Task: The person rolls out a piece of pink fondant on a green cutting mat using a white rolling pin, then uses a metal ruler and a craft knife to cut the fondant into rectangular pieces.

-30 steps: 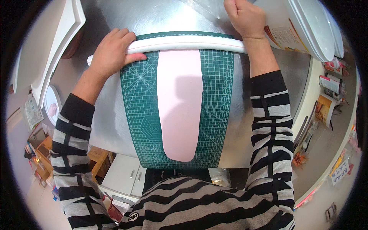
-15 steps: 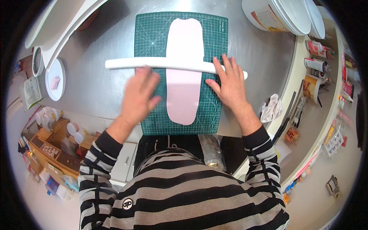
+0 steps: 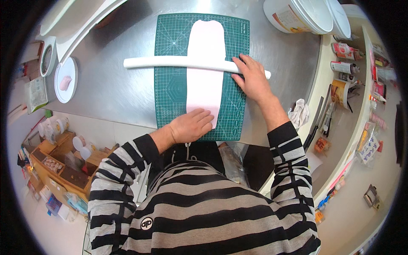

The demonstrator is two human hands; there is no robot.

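A long pale-pink sheet of rolled-out dough or paste [image 3: 205, 87] lies lengthwise on a green cutting mat [image 3: 170, 91]. Across it rests a white rolling pin [image 3: 170, 61], reaching past the mat on both sides. My right hand [image 3: 255, 80] is on the pin's right end, fingers over its far side and thumb at the near side. Lying flat with fingers stretched, my left hand [image 3: 191, 125] touches the sheet's near end and covers its lower left corner. It holds nothing.
White buckets [image 3: 297, 19] stand at the far right of the metal worktop [image 3: 106, 85]. On the left, a white lid [image 3: 63, 93] carries a small pink lump [image 3: 65, 83]. A crumpled white cloth [image 3: 300, 112] lies by the right edge, beside shelves with tools and packages.
My left hand has left the area by the pin's left part and come down to the sheet's near end. The right hand stays at the pin, its fingers closer together.
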